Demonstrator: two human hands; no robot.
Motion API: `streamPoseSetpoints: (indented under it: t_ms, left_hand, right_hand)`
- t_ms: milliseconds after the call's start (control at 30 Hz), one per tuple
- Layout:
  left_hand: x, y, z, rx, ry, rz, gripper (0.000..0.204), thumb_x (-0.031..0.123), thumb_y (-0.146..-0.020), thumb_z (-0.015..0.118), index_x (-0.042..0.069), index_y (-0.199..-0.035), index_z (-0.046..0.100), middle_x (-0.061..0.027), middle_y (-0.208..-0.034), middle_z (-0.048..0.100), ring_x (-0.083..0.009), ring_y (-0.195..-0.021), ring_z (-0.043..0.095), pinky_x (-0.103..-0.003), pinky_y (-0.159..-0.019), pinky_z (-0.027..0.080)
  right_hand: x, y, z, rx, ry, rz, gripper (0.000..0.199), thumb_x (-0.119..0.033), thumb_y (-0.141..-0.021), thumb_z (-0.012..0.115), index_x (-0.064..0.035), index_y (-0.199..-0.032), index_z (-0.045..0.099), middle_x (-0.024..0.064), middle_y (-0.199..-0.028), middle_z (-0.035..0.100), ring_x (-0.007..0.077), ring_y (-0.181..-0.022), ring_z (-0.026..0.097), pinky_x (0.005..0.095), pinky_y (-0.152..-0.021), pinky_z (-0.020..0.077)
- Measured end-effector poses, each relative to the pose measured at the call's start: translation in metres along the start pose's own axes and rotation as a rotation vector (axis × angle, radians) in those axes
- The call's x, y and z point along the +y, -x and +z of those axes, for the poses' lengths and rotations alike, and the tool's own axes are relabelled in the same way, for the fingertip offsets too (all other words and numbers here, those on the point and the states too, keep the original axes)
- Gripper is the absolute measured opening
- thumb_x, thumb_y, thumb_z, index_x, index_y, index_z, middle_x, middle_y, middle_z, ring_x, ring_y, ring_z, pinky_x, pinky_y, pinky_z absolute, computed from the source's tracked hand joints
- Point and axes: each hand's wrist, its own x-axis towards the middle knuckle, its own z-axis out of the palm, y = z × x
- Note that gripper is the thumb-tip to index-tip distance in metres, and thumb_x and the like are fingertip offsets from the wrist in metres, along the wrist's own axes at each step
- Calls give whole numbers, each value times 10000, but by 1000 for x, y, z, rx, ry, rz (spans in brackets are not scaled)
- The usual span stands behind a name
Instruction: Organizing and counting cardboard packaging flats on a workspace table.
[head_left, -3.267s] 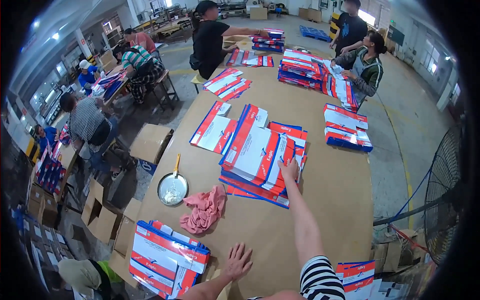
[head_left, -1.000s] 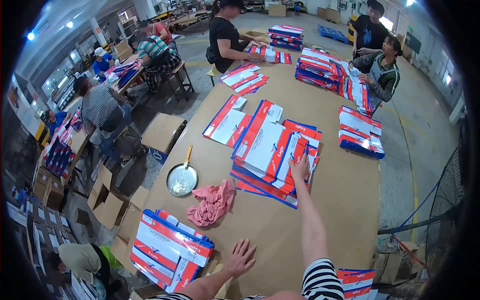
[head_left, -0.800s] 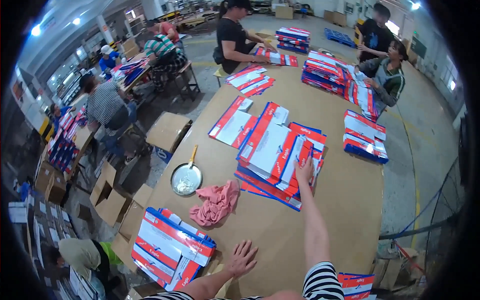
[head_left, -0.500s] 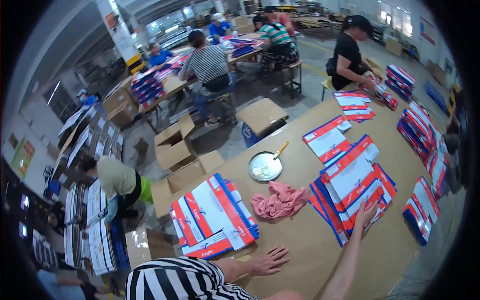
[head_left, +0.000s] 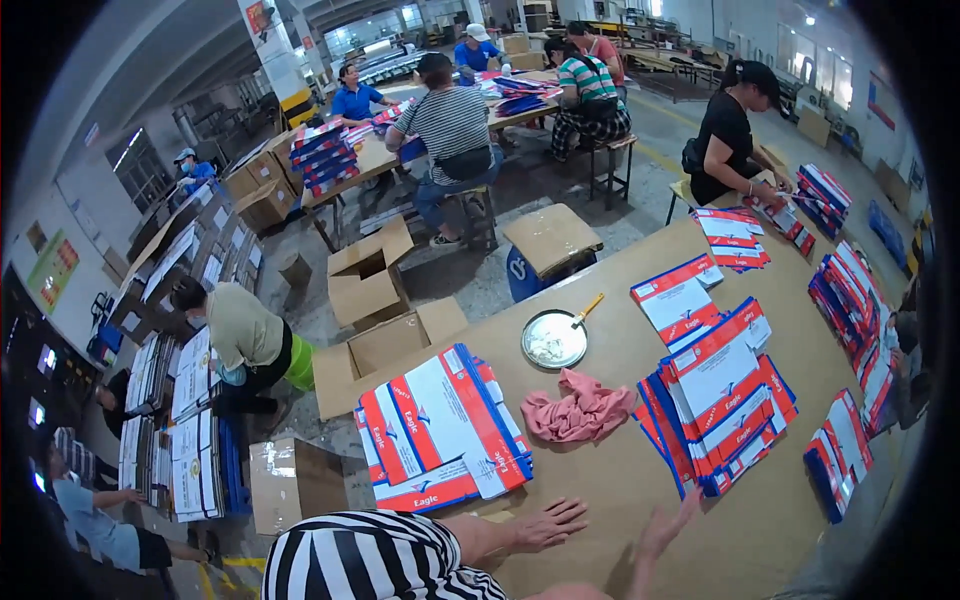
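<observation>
My left hand (head_left: 550, 525) rests palm down on the brown table (head_left: 590, 480), fingers stretched out, with nothing in it. Beside it on the left lies a stack of flat red, white and blue printed cartons (head_left: 440, 430). My right hand (head_left: 664, 525) is empty, its fingers extended and slightly blurred, just short of the near edge of a fanned pile of the same cartons (head_left: 725, 390). Between the two piles is a crumpled pink cloth (head_left: 578, 408). Behind the cloth sits a round shallow dish with a whitish substance (head_left: 553, 340), and a brush with a yellow handle (head_left: 590, 308) lies across its rim.
More carton piles stand along the right edge (head_left: 840, 450) and far end (head_left: 733, 238) of the table, where a person in black (head_left: 728, 150) handles some. Open cardboard boxes (head_left: 385, 345) stand on the floor to the left. Several people work at another table behind.
My right hand has come off the fanned carton pile and drawn back toward me. My left hand stays flat on the table. The whole view has shifted slightly.
</observation>
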Motion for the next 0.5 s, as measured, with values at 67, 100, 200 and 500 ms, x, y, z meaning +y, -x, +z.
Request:
streamPoseSetpoints:
  t_ms: [67, 100, 200, 500]
  left_hand:
    - [2, 1, -1, -10, -2, 0, 449, 265, -915, 270, 144, -1344, 218, -137, -1415, 78, -299, -1309, 51, -431, -1052, 53]
    - [1, 0, 2, -7, 10, -5, 448, 256, -913, 274, 138, -1342, 221, -139, -1414, 86, -301, -1308, 53, -431, -1052, 57]
    - [-3, 0, 16, 16, 38, -6, 450, 235, -904, 292, 121, -1336, 231, -145, -1410, 104, -308, -1306, 63, -434, -1052, 64]
    - [-4, -10, 29, 167, 161, 2, 453, 206, -832, 404, 88, -1267, 353, -172, -1384, 176, -323, -1291, 126, -457, -1038, 107]
  right_hand:
    - [-9, 68, 0, -86, -69, 126, 620, -55, -745, 555, -22, -1300, 281, 166, -1357, 249, 329, -1254, 223, 425, -1026, 183]
    - [-21, 100, 0, -62, -18, 138, 620, -129, -738, 597, -1, -1275, 316, 180, -1306, 332, 319, -1212, 300, 409, -999, 234]
    - [-41, 146, 14, -142, -3, 209, 615, -129, -746, 591, 0, -1278, 309, 184, -1310, 324, 325, -1216, 290, 410, -1003, 228]
    - [-101, 261, 2, -578, 240, 542, 596, -127, -783, 564, 2, -1291, 280, 203, -1324, 289, 351, -1233, 248, 411, -1022, 198]
